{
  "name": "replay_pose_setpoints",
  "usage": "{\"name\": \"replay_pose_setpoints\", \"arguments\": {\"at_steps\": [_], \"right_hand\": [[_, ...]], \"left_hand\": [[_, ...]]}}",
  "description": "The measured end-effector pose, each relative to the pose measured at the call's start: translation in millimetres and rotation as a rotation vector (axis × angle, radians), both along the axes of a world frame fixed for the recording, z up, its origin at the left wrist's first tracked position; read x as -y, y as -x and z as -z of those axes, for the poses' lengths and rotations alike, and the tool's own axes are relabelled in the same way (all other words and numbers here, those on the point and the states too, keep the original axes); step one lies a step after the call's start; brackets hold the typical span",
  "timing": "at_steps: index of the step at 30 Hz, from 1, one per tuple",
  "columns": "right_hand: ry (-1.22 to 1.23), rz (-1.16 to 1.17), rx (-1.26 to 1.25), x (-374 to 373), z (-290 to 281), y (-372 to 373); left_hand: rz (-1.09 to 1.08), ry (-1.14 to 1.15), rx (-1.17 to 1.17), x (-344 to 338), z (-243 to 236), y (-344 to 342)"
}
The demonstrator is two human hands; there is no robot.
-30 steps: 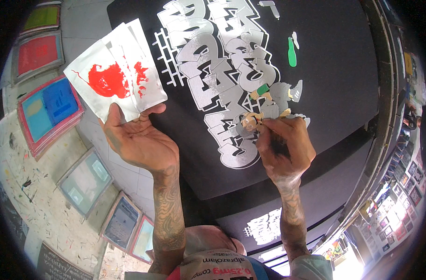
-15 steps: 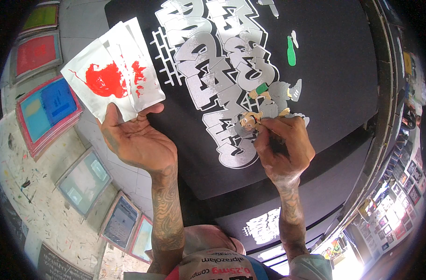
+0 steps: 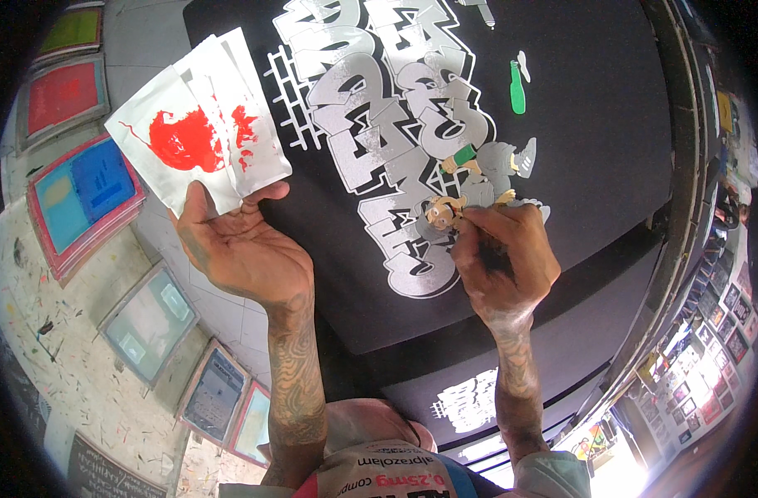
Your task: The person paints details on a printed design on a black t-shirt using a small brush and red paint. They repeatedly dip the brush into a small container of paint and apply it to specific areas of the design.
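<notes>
Left hand (image 3: 250, 253) pinches red-smeared white paper sheets (image 3: 184, 137) between thumb and fingers, well left of the printed cartoon figure (image 3: 480, 192) on black fabric (image 3: 595, 124). We see the figure's long axis run left to right, head leftmost, against silver-gray lettering (image 3: 350, 91). Nearer is the right hand (image 3: 512, 257), fingertips bunched at the figure's near side; whether they grip anything, we cannot tell.
</notes>
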State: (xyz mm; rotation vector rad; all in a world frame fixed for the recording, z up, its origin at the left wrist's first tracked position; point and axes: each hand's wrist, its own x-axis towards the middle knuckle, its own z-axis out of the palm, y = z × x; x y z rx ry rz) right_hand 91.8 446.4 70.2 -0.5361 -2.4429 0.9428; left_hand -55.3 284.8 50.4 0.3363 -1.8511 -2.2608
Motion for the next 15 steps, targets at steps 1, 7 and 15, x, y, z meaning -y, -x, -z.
{"name": "replay_pose_setpoints", "arguments": {"at_steps": [1,7,15], "right_hand": [[0.000,-0.002,0.004,0.2,0.3,0.1],[0.001,0.005,-0.002,0.2,-0.9,1.0],[0.016,0.010,-0.005,-1.4,0.9,-0.5]], "left_hand": [[-0.007,0.001,0.002,0.1,-0.1,0.5],[0.003,0.011,-0.007,0.1,-0.6,-0.3],[-0.031,-0.019,0.046,-4.1,-3.0,-0.2]]}}
